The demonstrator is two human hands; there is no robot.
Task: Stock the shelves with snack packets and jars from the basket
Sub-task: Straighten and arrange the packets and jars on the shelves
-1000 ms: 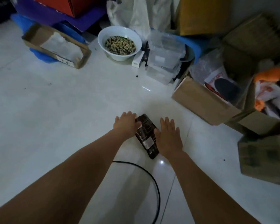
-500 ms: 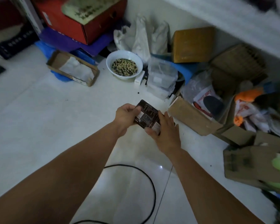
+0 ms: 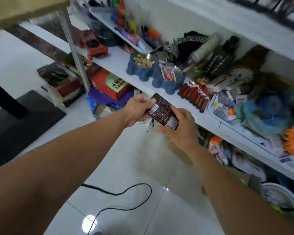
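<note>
Shelf tally
There were one dark packet [image 3: 163, 110], two blue bowls [image 3: 143, 72] [image 3: 168, 86] (peanuts in one) and one black cable [image 3: 115, 194].

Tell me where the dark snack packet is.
The snack packet is centre of head view, gripped by the left hand and right hand, before the blue bowls.

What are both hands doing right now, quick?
Left hand: grips the upper end of the dark snack packet.
Right hand: grips the lower end of the same packet.

Bare left hand [image 3: 136, 111], bare right hand [image 3: 182, 133]; forearms [image 3: 75, 150] unsleeved.
</note>
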